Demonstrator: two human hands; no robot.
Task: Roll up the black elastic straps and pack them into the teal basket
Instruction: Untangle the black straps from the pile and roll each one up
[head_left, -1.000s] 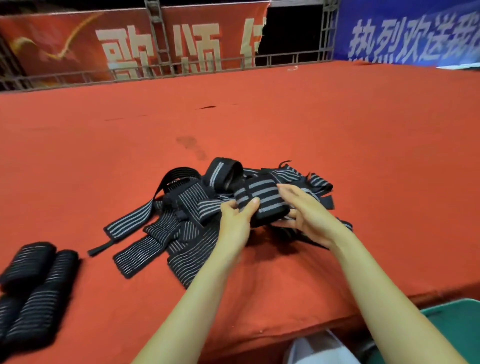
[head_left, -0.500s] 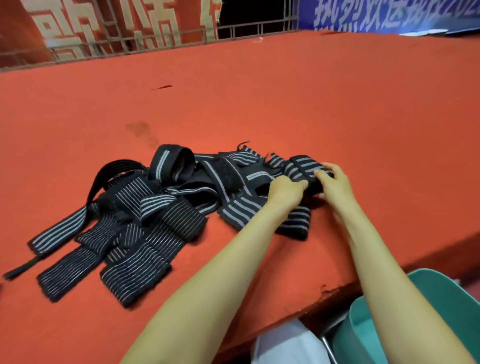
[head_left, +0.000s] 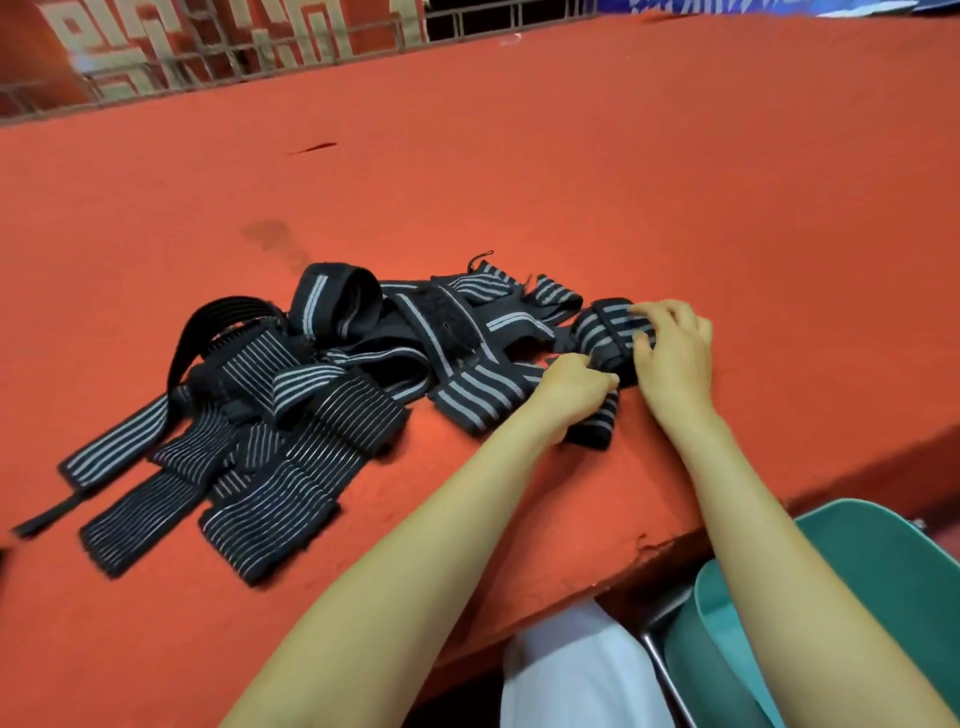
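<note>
Head view. Item: rolled strap (head_left: 605, 332), black with grey stripes, on the red-covered table (head_left: 519, 156), at 3 o'clock from frame centre; its loose tail trails toward 6 o'clock. Right hand (head_left: 675, 348): fingers curled over the roll's top, grasping it. Left hand (head_left: 574, 387): clenched round the roll's near edge, at 7 o'clock from the roll. Pile of unrolled straps (head_left: 311, 395): tangled, at 9 o'clock from the roll, touching it. Teal basket (head_left: 893, 571): below the table edge, at 5 o'clock; contents not visible. White garment (head_left: 571, 670): at 6 o'clock.
</note>
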